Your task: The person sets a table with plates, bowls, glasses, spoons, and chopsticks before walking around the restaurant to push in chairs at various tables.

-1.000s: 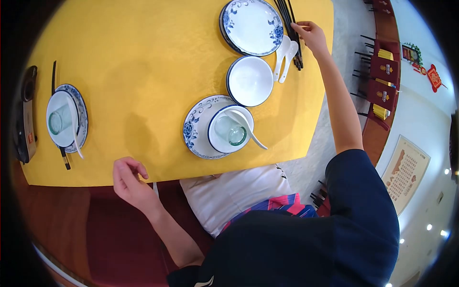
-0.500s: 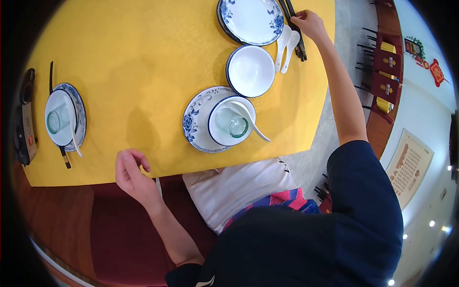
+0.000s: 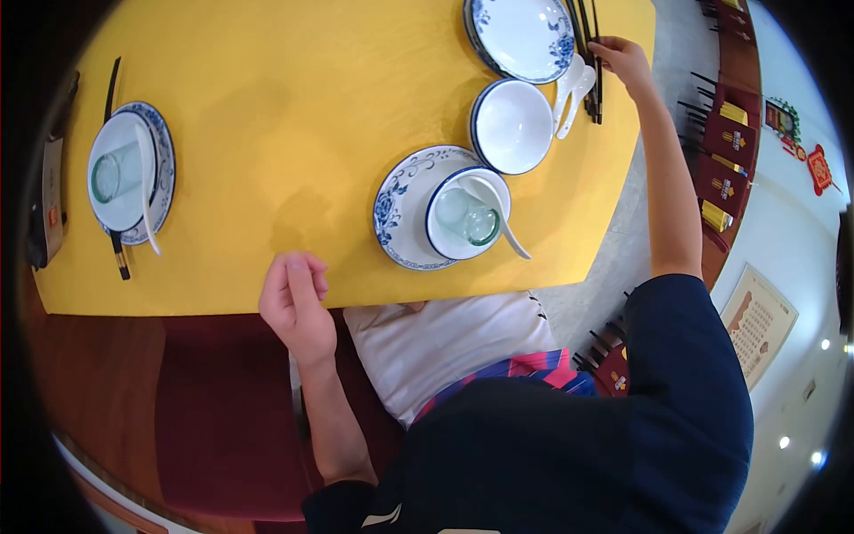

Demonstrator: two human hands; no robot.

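Bowl (image 3: 445,239) holding glass (image 3: 452,210) and spoon (image 3: 513,238), left hand (image 3: 299,303) empty, loosely curled, right hand (image 3: 621,62) pinching chopsticks (image 3: 599,100)

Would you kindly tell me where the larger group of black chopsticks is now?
In the head view, the larger group of black chopsticks lies at the upper right of the yellow table, between the two white spoons and the right hand.
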